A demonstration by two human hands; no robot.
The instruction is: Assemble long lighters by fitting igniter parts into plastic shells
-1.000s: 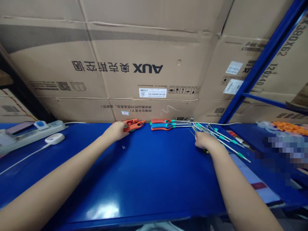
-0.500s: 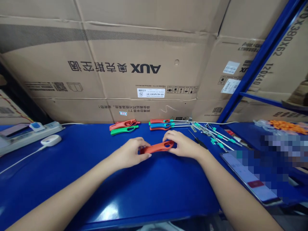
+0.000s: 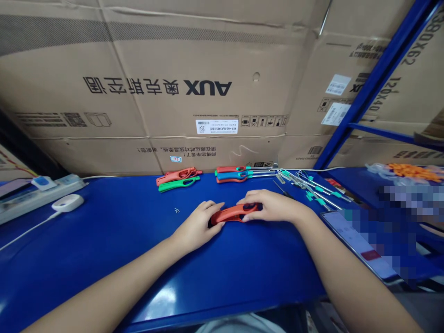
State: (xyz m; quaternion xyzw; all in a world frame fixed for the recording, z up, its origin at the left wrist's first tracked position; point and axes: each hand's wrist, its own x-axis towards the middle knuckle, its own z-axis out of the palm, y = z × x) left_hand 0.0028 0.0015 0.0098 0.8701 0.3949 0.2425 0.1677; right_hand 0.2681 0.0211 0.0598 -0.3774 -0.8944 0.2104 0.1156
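Note:
My left hand (image 3: 199, 225) pinches the left end of an orange-red lighter handle casing (image 3: 231, 213) between thumb and fingers. Its right end, with the finger loop, is gripped by my right hand (image 3: 272, 206). Held nearly level just above the blue tabletop (image 3: 166, 263), the casing shows a dark gap along its underside near my right thumb; whether its halves are apart I cannot tell. Behind my left hand lie red handle casings (image 3: 176, 175) and a green handle casing (image 3: 178, 183). Behind the held piece are a blue-handled lighter (image 3: 231, 177) and a red-handled lighter (image 3: 229, 169) with metal rods.
Metal rods with green ends (image 3: 317, 187) lie in a pile at right, near a dark screwdriver (image 3: 286, 192). Tiny metal bits (image 3: 176, 211) rest left of my hands. A phone (image 3: 357, 245), power strip (image 3: 69, 187) and white charger (image 3: 67, 202) flank the work area; cardboard (image 3: 156, 106) stands behind.
Both hands have shifted slightly right with the casing, which has turned in my grip and shows more of its underside. Tiny metal bits now show on the table left of my hands.

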